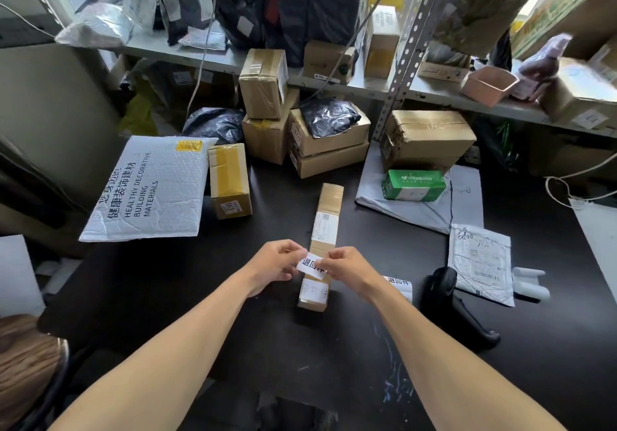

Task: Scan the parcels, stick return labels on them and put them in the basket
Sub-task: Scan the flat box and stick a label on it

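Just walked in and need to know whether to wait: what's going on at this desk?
A person is labelling parcels. Both hands, left hand and right hand, pinch a small white return label just above a long narrow cardboard parcel lying on the dark desk. The label is not yet pressed down. A black handheld scanner lies to the right, next to more labels. Other boxes and mailers are piled behind.

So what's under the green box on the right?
The green box sits on a grey mailer, which lies on the black table. Whatever is beneath the mailer is covered. Taped cartons stand right behind the box.
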Tool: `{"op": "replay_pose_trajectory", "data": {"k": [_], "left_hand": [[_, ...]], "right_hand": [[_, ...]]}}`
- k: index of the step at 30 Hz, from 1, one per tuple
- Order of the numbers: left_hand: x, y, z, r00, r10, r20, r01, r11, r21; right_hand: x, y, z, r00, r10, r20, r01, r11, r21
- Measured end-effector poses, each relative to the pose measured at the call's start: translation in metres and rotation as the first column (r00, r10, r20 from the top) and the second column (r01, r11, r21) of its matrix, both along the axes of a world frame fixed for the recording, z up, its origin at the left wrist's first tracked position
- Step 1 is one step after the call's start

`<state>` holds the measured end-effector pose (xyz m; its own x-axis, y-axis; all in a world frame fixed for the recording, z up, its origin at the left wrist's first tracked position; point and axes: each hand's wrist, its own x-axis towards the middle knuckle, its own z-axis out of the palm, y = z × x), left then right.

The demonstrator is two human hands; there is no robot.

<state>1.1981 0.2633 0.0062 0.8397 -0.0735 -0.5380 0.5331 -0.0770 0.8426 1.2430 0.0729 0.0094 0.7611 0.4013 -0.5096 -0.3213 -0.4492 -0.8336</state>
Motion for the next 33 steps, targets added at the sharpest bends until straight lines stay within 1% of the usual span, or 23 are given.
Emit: {"op": "replay_pose_trajectory", "data": {"k": [2, 5, 6, 7, 11, 15, 18, 21, 24, 27, 29, 33], "left_hand": [[-0.003, -0.002, 0.0, 0.999, -0.02, 0.039, 0.018, 0.998, 0.056], [-0.011, -0.006, -0.001, 0.996, -0.086, 0.016, 0.083, 0.987, 0.136], [-0.015, -0.008, -0.001, 0.994, -0.106, 0.006, 0.104, 0.98, 0.169], [-0.018, -0.011, -0.001, 0.994, -0.113, -0.004, 0.111, 0.974, 0.199], [-0.023, -0.024, -0.003, 0.995, -0.097, -0.011, 0.095, 0.934, 0.344], [-0.023, -0.028, -0.002, 0.996, -0.08, -0.027, 0.084, 0.891, 0.447], [-0.024, -0.029, -0.001, 0.997, -0.067, -0.035, 0.076, 0.873, 0.481], [-0.024, -0.029, -0.001, 0.998, -0.058, -0.039, 0.07, 0.866, 0.495], [-0.023, -0.029, -0.003, 0.997, -0.057, -0.045, 0.072, 0.856, 0.512], [-0.023, -0.028, -0.003, 0.997, -0.069, -0.044, 0.082, 0.843, 0.532], [-0.022, -0.027, -0.004, 0.996, -0.074, -0.046, 0.087, 0.84, 0.536], [-0.023, -0.023, -0.007, 0.996, -0.077, -0.039, 0.086, 0.845, 0.529]], "right_hand": [[-0.002, -0.004, 0.0, 0.999, 0.045, 0.009, -0.044, 0.997, -0.067], [-0.009, -0.014, -0.003, 0.993, 0.109, -0.036, -0.114, 0.972, -0.206], [-0.012, -0.017, -0.004, 0.992, 0.11, -0.059, -0.121, 0.966, -0.229], [-0.014, -0.02, -0.005, 0.992, 0.096, -0.078, -0.113, 0.965, -0.238], [-0.024, -0.022, -0.009, 0.993, -0.044, -0.109, 0.016, 0.968, -0.25], [-0.031, -0.018, -0.01, 0.994, -0.079, -0.08, 0.054, 0.958, -0.283], [-0.031, -0.014, -0.01, 0.994, -0.08, -0.079, 0.052, 0.951, -0.304], [-0.03, -0.01, -0.009, 0.998, -0.036, -0.052, 0.014, 0.928, -0.372], [-0.029, -0.005, -0.006, 0.999, 0.031, -0.015, -0.034, 0.883, -0.467], [-0.029, 0.002, -0.002, 0.996, 0.083, 0.041, -0.046, 0.823, -0.566], [-0.028, 0.006, -0.002, 0.992, 0.105, 0.076, -0.038, 0.797, -0.603], [-0.028, 0.009, 0.0, 0.987, 0.134, 0.093, -0.042, 0.76, -0.649]]}}
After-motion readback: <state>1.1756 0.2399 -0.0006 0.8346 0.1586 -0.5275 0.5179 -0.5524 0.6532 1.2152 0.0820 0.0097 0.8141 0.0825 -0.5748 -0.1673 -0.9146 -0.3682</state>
